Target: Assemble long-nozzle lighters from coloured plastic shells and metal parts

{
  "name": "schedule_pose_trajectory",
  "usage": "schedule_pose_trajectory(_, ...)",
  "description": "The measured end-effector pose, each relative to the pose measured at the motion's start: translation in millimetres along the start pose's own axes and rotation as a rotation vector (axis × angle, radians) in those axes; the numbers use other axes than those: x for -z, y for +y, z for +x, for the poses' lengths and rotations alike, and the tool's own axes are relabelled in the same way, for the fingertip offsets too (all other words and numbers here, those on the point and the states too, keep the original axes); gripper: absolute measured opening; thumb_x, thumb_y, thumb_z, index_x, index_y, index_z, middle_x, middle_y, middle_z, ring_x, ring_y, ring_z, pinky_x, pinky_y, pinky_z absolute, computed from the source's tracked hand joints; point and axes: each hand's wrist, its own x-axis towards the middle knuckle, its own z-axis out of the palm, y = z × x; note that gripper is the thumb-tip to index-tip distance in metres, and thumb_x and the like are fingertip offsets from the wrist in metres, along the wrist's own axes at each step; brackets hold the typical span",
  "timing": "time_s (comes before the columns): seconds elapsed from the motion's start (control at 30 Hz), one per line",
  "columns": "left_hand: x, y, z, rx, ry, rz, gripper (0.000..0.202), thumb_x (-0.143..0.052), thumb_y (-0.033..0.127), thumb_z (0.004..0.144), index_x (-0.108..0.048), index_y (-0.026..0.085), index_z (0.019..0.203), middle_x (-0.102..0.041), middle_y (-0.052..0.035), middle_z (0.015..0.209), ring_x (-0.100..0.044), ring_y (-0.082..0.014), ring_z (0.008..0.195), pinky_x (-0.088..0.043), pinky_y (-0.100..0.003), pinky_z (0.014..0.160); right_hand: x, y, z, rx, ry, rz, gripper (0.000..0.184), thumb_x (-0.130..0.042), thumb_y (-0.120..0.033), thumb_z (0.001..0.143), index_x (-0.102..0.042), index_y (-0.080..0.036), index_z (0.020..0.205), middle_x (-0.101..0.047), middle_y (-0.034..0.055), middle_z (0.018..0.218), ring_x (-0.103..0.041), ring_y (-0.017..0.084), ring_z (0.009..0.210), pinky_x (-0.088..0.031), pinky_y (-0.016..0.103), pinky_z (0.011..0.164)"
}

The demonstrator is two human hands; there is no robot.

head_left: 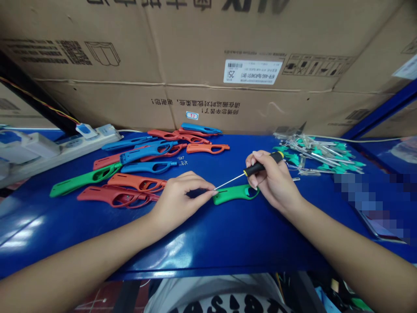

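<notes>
My right hand (272, 180) grips a screwdriver (263, 164) by its black and yellow handle, the thin shaft slanting down to the left. At the shaft's tip, the thumb and forefinger of my left hand (184, 195) are pinched together; whatever small piece they hold there is too tiny to make out. Just under the shaft lies a green lighter casing (228, 194) on the blue table, its trigger loop beside my right fingers. Left of it are several red, orange, blue and green lighter casings, one red casing (110, 195) nearest my left wrist. Small screws (183, 161) lie scattered behind my left hand.
A heap of metal rods with green plastic parts (321, 154) covers the back right. A large cardboard box (195, 65) walls off the rear. On the left stands a white power strip (74, 150) with plugs. A flat device (374, 224), partly blurred, lies at the right.
</notes>
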Motion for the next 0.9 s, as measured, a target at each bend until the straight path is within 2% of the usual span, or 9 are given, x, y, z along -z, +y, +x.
schedule_pose_trajectory(0.23, -2.7, -2, -1, 0.021, -0.043, 0.013, 0.003, -0.076, 0.021, 0.084, -0.079, 0.021, 0.084, -0.076, -0.0013, 0.081, -0.067, -0.016, 0.076, -0.054, -0.03, 0.071, -9, -8, -7, 0.102, -0.042, -0.197, 0.027, -0.069, -0.037, 0.088, -0.058, -0.018, 0.073, -0.063, -0.0019, 0.071, -0.052, 0.006, 0.034, -0.037, 0.02, 0.032)
schedule_pose_trajectory(0.33, -5.6, 2, -2, 0.096, -0.069, -0.022, 0.004, -0.076, 0.021, 0.084, -0.079, 0.022, 0.082, -0.076, -0.0004, 0.08, -0.067, -0.0161, 0.077, -0.053, -0.03, 0.073, -22, -17, -14, 0.239, -0.05, -0.317, 0.023, -0.073, -0.037, 0.086, -0.057, -0.023, 0.094, -0.063, -0.0053, 0.068, -0.051, 0.006, 0.033, -0.039, 0.02, 0.031)
schedule_pose_trajectory(0.4, -7.1, 5, -2, 0.138, -0.073, -0.043, 0.005, -0.076, 0.022, 0.084, -0.079, 0.023, 0.082, -0.076, -0.0002, 0.081, -0.067, -0.0168, 0.079, -0.053, -0.031, 0.076, -30, -25, -18, 0.313, -0.068, -0.394, 0.04, -0.077, -0.031, 0.082, -0.052, -0.028, 0.113, -0.061, -0.0078, 0.067, -0.051, 0.007, 0.035, -0.041, 0.019, 0.033)
schedule_pose_trajectory(0.47, -7.5, 6, -2, 0.162, -0.056, -0.045, 0.004, -0.076, 0.024, 0.084, -0.079, 0.024, 0.082, -0.075, -0.0006, 0.082, -0.066, -0.0179, 0.081, -0.053, -0.033, 0.077, -37, -33, -18, 0.341, -0.136, -0.456, 0.057, -0.078, -0.025, 0.08, -0.046, -0.032, 0.127, -0.062, -0.007, 0.073, -0.054, 0.007, 0.042, -0.045, 0.018, 0.037)
schedule_pose_trajectory(0.6, -5.4, 4, -2, 0.174, -0.018, -0.018, 0.004, -0.076, 0.028, 0.083, -0.079, 0.025, 0.083, -0.074, -0.0022, 0.084, -0.064, -0.0203, 0.086, -0.053, -0.036, 0.08, -41, -45, -13, 0.251, -0.399, -0.503, 0.065, -0.066, -0.02, 0.086, -0.037, -0.035, 0.142, -0.066, 0.0008, 0.098, -0.062, 0.01, 0.06, -0.051, 0.019, 0.044)
schedule_pose_trajectory(0.67, -4.5, 2, -1, 0.165, -0.019, -0.016, 0.005, -0.076, 0.028, 0.083, -0.079, 0.024, 0.084, -0.074, -0.0027, 0.084, -0.063, -0.0208, 0.086, -0.054, -0.038, 0.081, -40, -44, -10, 0.263, -0.46, -0.511, 0.072, -0.065, -0.02, 0.087, -0.032, -0.036, 0.148, -0.066, 0.0029, 0.104, -0.064, 0.013, 0.067, -0.052, 0.02, 0.045)
schedule_pose_trajectory(0.73, -4.7, 1, -1, 0.15, -0.029, -0.022, 0.004, -0.075, 0.027, 0.084, -0.079, 0.024, 0.084, -0.074, -0.0029, 0.084, -0.063, -0.0209, 0.087, -0.054, -0.038, 0.082, -37, -38, -8, 0.35, -0.431, -0.533, 0.077, -0.069, -0.021, 0.085, -0.032, -0.038, 0.15, -0.066, 0.0032, 0.104, -0.066, 0.016, 0.073, -0.054, 0.022, 0.049)
schedule_pose_trajectory(0.8, -6.1, 0, -2, 0.135, -0.047, -0.033, 0.004, -0.075, 0.026, 0.084, -0.079, 0.024, 0.084, -0.074, -0.0031, 0.084, -0.063, -0.0209, 0.088, -0.054, -0.039, 0.083, -34, -30, -8, 0.438, -0.368, -0.572, 0.074, -0.071, -0.022, 0.084, -0.039, -0.039, 0.148, -0.066, 0.0033, 0.107, -0.067, 0.017, 0.076, -0.057, 0.026, 0.056)
schedule_pose_trajectory(0.9, -9.2, -2, -2, 0.128, -0.058, -0.066, 0.003, -0.076, 0.024, 0.083, -0.079, 0.024, 0.084, -0.074, -0.0032, 0.084, -0.064, -0.0201, 0.087, -0.055, -0.038, 0.083, -30, -21, -8, 0.533, -0.303, -0.622, 0.068, -0.073, -0.023, 0.082, -0.045, -0.039, 0.142, -0.063, 0.004, 0.123, -0.066, 0.016, 0.077, -0.059, 0.029, 0.063)
